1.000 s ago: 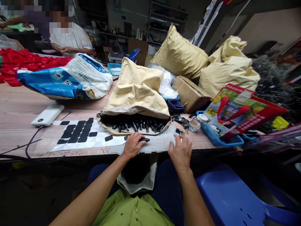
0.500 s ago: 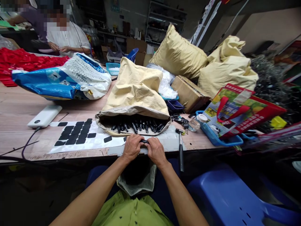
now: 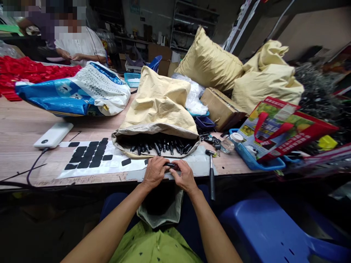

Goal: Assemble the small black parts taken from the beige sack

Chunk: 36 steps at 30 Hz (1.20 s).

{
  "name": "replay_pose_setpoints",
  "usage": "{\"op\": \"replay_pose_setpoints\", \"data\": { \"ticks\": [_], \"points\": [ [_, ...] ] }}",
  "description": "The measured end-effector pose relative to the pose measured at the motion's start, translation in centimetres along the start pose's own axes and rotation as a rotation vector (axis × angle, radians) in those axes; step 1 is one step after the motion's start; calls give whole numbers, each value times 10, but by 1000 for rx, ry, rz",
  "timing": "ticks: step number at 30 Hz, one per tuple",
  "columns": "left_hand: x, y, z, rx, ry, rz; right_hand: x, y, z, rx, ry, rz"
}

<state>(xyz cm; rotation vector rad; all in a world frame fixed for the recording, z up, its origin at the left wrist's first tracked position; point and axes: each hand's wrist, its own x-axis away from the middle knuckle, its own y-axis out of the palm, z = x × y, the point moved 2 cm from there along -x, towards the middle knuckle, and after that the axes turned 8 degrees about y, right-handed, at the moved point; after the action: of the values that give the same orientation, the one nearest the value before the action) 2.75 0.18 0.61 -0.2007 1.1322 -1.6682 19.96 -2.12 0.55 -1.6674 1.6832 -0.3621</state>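
Note:
My left hand (image 3: 154,171) and my right hand (image 3: 184,176) meet at the table's near edge, both pinched on one small black plastic part (image 3: 170,165) held between them. Just beyond lies a tan paper sack (image 3: 159,106) on its side, its mouth full of several more black parts (image 3: 161,147). A small hammer (image 3: 211,171) lies to the right of my right hand, its handle overhanging the edge. Left of my hands is a white sheet with several black pads (image 3: 90,155).
A white power bank (image 3: 53,134) with a cable lies at the left. A blue-and-white sack (image 3: 74,91), red material (image 3: 30,71), tan sacks (image 3: 211,64), a cardboard box (image 3: 221,107) and a blue tray with a red bag (image 3: 274,128) crowd the table. Another person (image 3: 79,44) sits far left. A blue stool (image 3: 268,230) stands at my right.
My right hand left the hammer lying at the table edge and came left to join my left hand on the black part. Since then the hands have barely shifted.

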Motion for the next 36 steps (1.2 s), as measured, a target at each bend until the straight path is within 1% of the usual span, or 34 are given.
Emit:
{"op": "replay_pose_setpoints", "data": {
  "ticks": [5, 11, 14, 21, 29, 33, 36],
  "points": [
    [0, 1, -2, 2, 2, -33, -1, -1, 2, -108, 94, -15],
    [-2, 0, -3, -48, 10, -107, -2, -2, 3, -153, 120, -37],
    [-2, 0, -3, -63, 16, -142, -2, -3, 4, -158, 115, -45],
    [-3, -1, -5, -44, 0, -145, -3, -4, -2, -72, 43, -69],
    [-3, -2, -1, -28, 50, -170, -1, 3, -6, 30, -16, -85],
    [-4, 0, -3, -30, 50, -173, 0, 1, -6, 5, 10, -81],
    [-3, 0, -6, -11, 44, -143, -1, -4, -5, -108, 51, -105]
  ]
}}
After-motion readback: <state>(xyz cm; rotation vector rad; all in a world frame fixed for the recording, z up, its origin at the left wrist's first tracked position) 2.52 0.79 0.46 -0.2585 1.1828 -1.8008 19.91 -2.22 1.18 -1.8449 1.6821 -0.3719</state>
